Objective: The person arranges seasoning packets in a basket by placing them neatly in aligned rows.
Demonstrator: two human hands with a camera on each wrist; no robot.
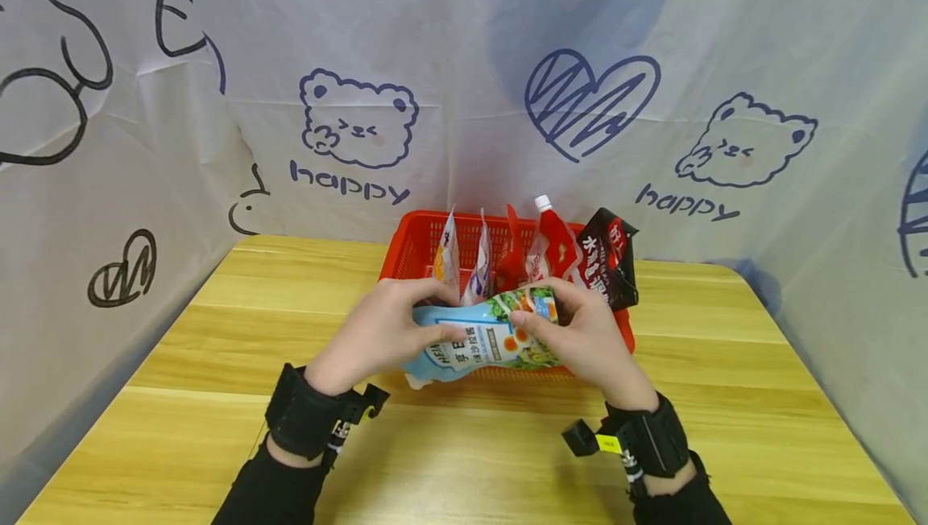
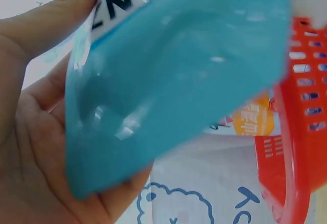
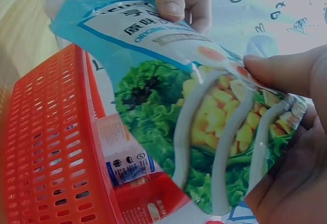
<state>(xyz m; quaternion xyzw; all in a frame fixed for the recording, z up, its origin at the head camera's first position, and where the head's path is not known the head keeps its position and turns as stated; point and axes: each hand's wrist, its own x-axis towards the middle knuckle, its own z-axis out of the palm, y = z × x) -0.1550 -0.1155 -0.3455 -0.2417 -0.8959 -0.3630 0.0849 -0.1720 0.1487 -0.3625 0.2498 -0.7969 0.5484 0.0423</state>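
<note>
A light blue salad dressing pouch (image 1: 471, 344), printed with salad pictures, lies sideways above the front of a red basket (image 1: 408, 245). My left hand (image 1: 377, 328) grips its plain blue end, thumb in front and fingers behind. Around the picture end, the right hand (image 1: 590, 340) has its thumb on the front face. Up close in the left wrist view, the blue end of the pouch (image 2: 179, 81) looks creased. The right wrist view has the salad print of the pouch (image 3: 214, 127) facing the camera, with both thumbs on it. Fingers behind the pouch are partly hidden.
Inside the basket stand a white and orange packet (image 1: 447, 255), a white and purple packet (image 1: 479, 271), a red packet (image 1: 511, 247), a red pouch with a white cap (image 1: 557, 241) and a black packet (image 1: 611, 263). A wooden table (image 1: 449, 460) supports the basket; drawn-on white cloth (image 1: 464, 42) hangs behind.
</note>
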